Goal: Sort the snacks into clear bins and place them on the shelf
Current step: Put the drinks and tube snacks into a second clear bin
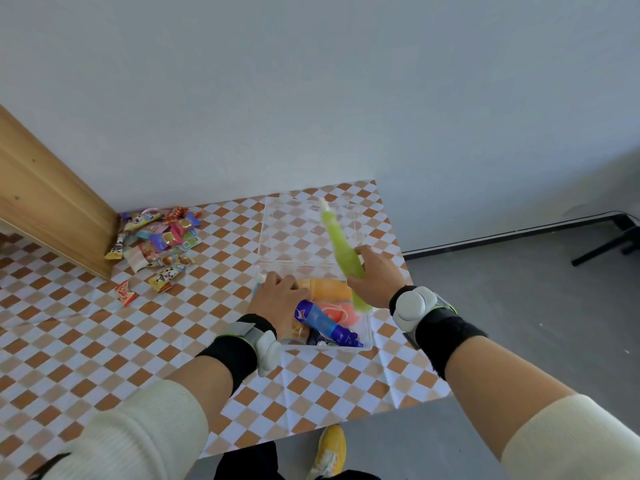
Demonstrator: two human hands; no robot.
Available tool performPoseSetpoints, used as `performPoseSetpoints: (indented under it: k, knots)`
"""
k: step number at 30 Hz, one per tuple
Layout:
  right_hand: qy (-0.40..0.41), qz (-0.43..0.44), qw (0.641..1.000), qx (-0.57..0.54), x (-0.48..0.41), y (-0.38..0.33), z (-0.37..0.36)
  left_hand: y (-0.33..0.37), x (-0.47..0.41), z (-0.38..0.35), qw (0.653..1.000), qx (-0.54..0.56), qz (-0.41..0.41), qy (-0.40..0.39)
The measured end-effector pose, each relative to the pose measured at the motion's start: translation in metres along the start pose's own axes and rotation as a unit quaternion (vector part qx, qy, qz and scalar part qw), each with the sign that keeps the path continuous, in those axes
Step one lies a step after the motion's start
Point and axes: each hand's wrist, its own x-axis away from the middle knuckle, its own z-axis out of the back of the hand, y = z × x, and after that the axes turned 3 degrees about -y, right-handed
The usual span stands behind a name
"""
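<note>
Head view: right hand (372, 276) round green tube (336, 237), left hand (277, 299) curled at clear bin (367, 332), hold unclear, labels unreadable.

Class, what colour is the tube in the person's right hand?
Light green tube with a white tip, seen in the head view.

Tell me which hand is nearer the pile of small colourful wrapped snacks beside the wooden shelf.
Left. The left hand is at the clear plastic bin's left side, right of the snack pile; the right hand is farther right, gripping a long green tube snack.
</note>
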Motion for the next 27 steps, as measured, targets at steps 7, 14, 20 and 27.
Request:
performPoseSetpoints:
  k: [7, 14, 20, 27]
  knots:
    - [-0.081, 0.085, 0.985, 0.128, -0.002, -0.005, -0.026, 0.002, 0.0, -0.016, 0.993, 0.102, 0.059, -0.012]
    - [-0.11, 0.115, 0.967, 0.198, -0.022, -0.019, -0.036, -0.008, 0.003, -0.009, 0.965, 0.193, 0.179, -0.004]
    - [-0.101, 0.08, 0.948, 0.29, -0.028, -0.024, -0.05, -0.016, 0.005, -0.017, 0.958, 0.213, 0.19, 0.002]
    - [-0.096, 0.045, 0.96, 0.259, -0.02, -0.027, -0.076, -0.02, -0.001, -0.014, 0.972, 0.163, 0.165, -0.029]
